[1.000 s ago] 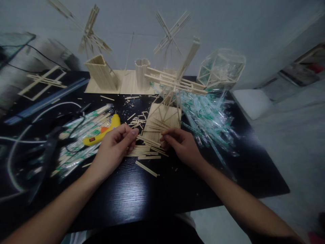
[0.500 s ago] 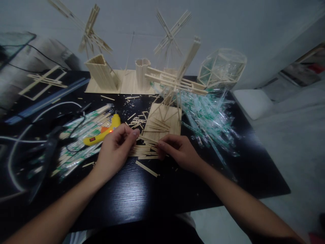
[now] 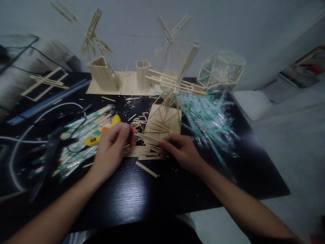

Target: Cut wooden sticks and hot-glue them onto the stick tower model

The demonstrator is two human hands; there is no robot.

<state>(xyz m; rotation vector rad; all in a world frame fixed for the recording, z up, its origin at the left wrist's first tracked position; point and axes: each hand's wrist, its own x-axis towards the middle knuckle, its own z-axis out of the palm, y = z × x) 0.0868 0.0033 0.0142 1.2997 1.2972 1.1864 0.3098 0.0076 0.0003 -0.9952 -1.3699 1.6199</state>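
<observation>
My right hand [image 3: 179, 150] pinches one end of a short wooden stick strip [image 3: 147, 138], which slants up to the left above the pile. My left hand [image 3: 115, 144] is beside the strip's far end with its fingers curled in; whether anything sits between them is hidden. Under both hands lies a pile of cut wooden sticks [image 3: 141, 151]. Just behind stands a stick-built windmill model [image 3: 175, 86] on a square wooden base [image 3: 175, 123], with thin sticks lying on the base. A yellow glue gun [image 3: 92, 140] is partly behind my left hand.
Bagged sticks [image 3: 83, 127] and a white cable [image 3: 14, 169] lie left. Crumpled plastic wrappers [image 3: 208, 115] cover the right side. Behind are a three-sided stick tower [image 3: 101, 76], a round one [image 3: 143, 76] and a faceted frame [image 3: 222, 71]. A loose stick strip [image 3: 146, 169] lies in front.
My left hand has drawn back a little to the left, its thumb away from the strip's end, which now shows. My right hand keeps its hold almost in place.
</observation>
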